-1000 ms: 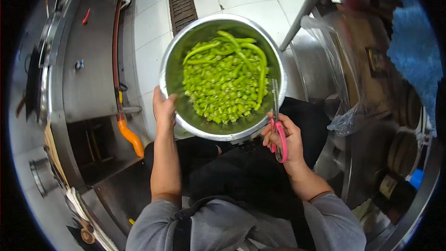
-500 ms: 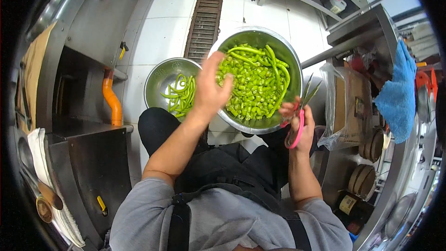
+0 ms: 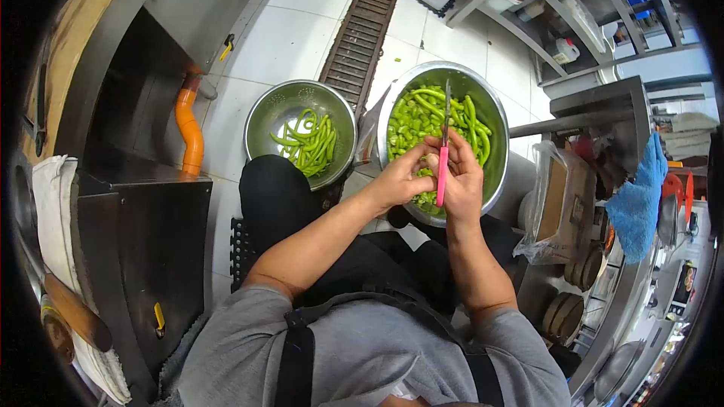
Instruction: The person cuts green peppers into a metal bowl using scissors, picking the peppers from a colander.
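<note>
Scissors (image 3: pixel 443 160) held upright in the frame, above the wide bowl (image 3: pixel 494 105)

Near the centre of the frame, the right hand (image 3: pixel 464 175) has its fingers closed on the pink handle of the scissors, whose blades point toward the top edge. That grip probably leaves the blades clear of the palm. The blades look together, though they are seen nearly edge-on and a small gap would not show.

The left hand (image 3: pixel 400 181) meets the right from the left side, thumb and fingers bent inward close to the handle. Whether they pinch anything is hidden, so I cannot tell.

Both hands sit over the lower part of the bowl, right of centre, likely so that whatever drops lands inside. In it lie short cut pieces (image 3: pixel 402 132), with several long green pods (image 3: pixel 477 134) resting uncut along the right and upper side, perhaps kept on top to be within easy reach.

Left of it, the perforated bowl (image 3: pixel 265 124) holds a smaller heap of whole pods (image 3: pixel 315 147) gathered toward its lower right. It stands just beyond the left knee (image 3: pixel 273 192), on the left hand's side, a handy spot for picking from it. Its holes would suit draining.
</note>
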A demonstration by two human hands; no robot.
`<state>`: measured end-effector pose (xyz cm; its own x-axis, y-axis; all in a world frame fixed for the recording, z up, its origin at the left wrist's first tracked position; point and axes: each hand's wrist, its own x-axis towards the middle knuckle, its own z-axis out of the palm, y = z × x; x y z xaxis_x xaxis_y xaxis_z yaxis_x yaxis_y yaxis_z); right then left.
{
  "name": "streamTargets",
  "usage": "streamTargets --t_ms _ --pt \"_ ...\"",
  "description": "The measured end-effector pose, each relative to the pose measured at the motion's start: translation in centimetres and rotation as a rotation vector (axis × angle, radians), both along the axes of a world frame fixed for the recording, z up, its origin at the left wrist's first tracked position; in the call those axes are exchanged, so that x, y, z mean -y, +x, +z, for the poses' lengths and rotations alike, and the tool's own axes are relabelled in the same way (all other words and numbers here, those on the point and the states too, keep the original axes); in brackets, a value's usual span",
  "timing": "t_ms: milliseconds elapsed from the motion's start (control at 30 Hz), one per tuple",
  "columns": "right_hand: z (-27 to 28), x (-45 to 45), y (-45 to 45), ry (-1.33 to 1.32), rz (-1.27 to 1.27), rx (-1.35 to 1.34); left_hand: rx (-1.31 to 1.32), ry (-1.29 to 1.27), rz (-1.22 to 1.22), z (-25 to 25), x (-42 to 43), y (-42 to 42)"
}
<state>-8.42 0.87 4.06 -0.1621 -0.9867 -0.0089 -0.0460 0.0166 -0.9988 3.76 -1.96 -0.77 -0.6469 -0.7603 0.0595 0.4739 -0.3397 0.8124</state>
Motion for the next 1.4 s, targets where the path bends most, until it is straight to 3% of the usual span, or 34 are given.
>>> streamTargets --t_ms 100,233,300,367,400,500,567,600,633,667,733,767,933,1067,1233,1300,1400 --pt "0.3 1.2 1.0 0.037 0.027 -0.065 -0.172 0.168 -0.069 -0.8 0.4 0.3" --pt "0.3 4.1 1.5 -0.017 0.158 -0.203 -0.218 0.325 0.09 -1.6 1.7 1.2" --pt "0.8 5.4 0.8 -0.079 0.297 -0.571 -0.203 0.323 0.191 -2.0 2.6 1.7" --pt "2.7 5.6 0.8 -0.018 0.253 -0.517 -0.044 0.283 0.127 -3.1 4.2 4.2" --pt "3.0 5.5 -0.4 0.019 0.229 -0.615 0.008 0.299 0.117 -3.1 5.0 5.2" --pt "2.6 4.3 -5.9 -0.013 -0.031 -0.66 0.042 0.322 0.255 -2.6 8.9 8.8" --pt "0.5 2.5 -11.0 0.0 -0.313 -0.742 0.232 0.271 0.44 -2.6 12.7 11.3" --pt "-0.4 1.3 -12.6 0.055 -0.42 -0.947 0.242 0.209 0.426 -3.9 15.3 12.8" --pt "-1.3 0.0 -13.8 0.112 -0.524 -1.154 0.423 0.142 0.488 -4.2 17.8 13.3" --pt "-2.9 -1.6 -15.0 0.124 -0.532 -1.152 0.657 0.061 0.554 -4.1 20.1 12.8" --pt "-7.2 -4.3 -17.0 0.282 -0.635 -0.965 0.762 0.076 0.479 -7.5 24.9 11.7" --pt "-9.1 -5.0 -17.3 0.292 -0.657 -0.742 0.865 0.096 0.409 -9.5 26.9 10.8" --pt "-9.2 -2.9 -17.0 0.332 -0.678 -0.377 1.008 0.236 0.054 -19.7 34.3 3.8" --pt "-9.0 -2.2 -16.3 0.349 -0.7 -0.429 1.464 -0.11 -0.17 -27.3 37.4 -2.8" --pt "-9.1 -1.4 -15.9 0.319 -0.755 -0.357 1.565 -0.163 -0.211 -32.5 39.0 -7.6" --pt "-9.5 -1.4 -15.9 0.31 -0.776 -0.371 1.67 -0.402 -0.01 -34.7 39.3 -8.7" --pt "-9.5 -1.0 -15.7 0.336 -0.818 -0.352 1.685 -0.461 0.034 -36.6 40.2 -10.1"
